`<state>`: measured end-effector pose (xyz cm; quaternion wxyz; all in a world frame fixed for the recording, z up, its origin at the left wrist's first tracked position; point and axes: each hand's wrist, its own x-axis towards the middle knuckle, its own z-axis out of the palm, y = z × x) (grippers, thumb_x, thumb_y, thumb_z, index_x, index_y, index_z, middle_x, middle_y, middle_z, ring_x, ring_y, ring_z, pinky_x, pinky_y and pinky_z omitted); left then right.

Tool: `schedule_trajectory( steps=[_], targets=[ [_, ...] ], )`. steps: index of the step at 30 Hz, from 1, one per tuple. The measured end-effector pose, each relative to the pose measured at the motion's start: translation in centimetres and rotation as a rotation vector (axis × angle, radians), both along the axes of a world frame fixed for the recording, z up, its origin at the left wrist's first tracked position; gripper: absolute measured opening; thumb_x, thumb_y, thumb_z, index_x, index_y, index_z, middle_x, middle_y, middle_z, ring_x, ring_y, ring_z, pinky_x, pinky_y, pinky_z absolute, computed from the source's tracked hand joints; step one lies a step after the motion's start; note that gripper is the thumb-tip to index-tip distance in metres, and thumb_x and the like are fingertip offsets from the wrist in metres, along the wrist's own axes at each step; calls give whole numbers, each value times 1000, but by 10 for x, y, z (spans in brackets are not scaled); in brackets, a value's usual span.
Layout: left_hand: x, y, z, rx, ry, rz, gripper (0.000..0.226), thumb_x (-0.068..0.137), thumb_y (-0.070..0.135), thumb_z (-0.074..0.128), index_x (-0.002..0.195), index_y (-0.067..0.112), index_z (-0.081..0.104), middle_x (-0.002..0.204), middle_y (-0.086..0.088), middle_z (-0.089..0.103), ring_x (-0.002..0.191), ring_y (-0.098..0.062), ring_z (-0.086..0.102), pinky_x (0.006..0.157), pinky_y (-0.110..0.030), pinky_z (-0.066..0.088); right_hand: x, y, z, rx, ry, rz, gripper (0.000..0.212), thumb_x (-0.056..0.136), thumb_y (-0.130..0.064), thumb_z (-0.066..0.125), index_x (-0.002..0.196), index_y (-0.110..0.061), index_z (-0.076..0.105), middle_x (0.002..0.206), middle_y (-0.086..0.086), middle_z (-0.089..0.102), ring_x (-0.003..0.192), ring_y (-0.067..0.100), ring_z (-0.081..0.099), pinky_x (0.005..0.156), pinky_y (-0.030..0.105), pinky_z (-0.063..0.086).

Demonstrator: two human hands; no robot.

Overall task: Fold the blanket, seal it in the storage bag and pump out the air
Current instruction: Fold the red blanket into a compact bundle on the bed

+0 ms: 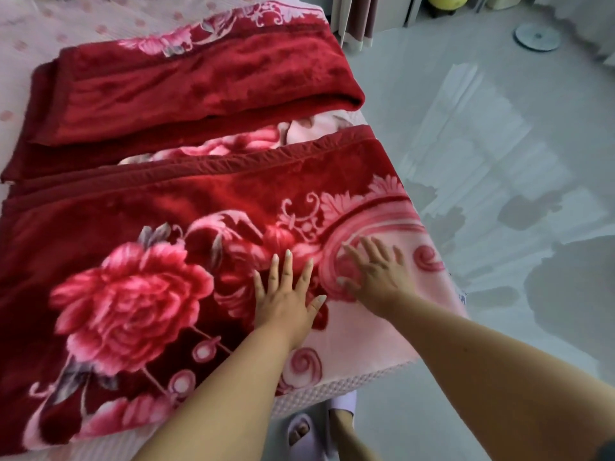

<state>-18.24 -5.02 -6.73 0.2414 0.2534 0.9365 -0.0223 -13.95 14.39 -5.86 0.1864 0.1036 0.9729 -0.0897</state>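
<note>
A thick red blanket (139, 227) with large pink flowers lies on the bed, its far side folded over toward the middle and its near side folded in too, so the two hemmed edges almost meet. My left hand (286, 294) lies flat on the near fold with fingers spread. My right hand (376, 271) presses flat on the pink swirl border close to the bed's right edge. No storage bag or pump is in view.
The bed (43, 31) has a pink dotted sheet and its right edge drops to a pale grey floor (499, 161). A round white disc (537, 37) lies on the floor at the back. My feet in light slippers (309, 430) stand beside the bed.
</note>
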Motion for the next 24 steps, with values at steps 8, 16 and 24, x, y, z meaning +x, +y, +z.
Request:
schedule_trajectory(
  steps=[8, 16, 24],
  targets=[
    [-70, 8, -11, -156, -124, 156, 75, 90, 71, 12, 150, 35, -14, 159, -6, -19, 144, -26, -25, 112, -61, -11, -56, 14, -21, -2, -235, 99, 66, 94, -64, 20, 152, -41, -2, 163, -4, -6, 149, 17, -9, 115, 59, -7],
    [-56, 13, 29, -37, -107, 151, 72, 95, 64, 14, 153, 27, -6, 161, -1, -9, 147, -21, -14, 117, -52, -6, -42, 17, 15, -149, -212, -14, 63, 97, -59, 23, 154, -32, 13, 162, -6, 7, 149, 16, -1, 118, 50, -2],
    [-60, 63, 53, -5, 2, 240, 72, 97, 60, 16, 154, 22, -5, 162, 1, -6, 148, -17, -10, 118, -49, -4, -78, 63, 35, -147, -109, 35, 65, 96, -60, 24, 153, -28, 20, 160, 0, 21, 148, 22, 13, 120, 47, 8]
  ],
)
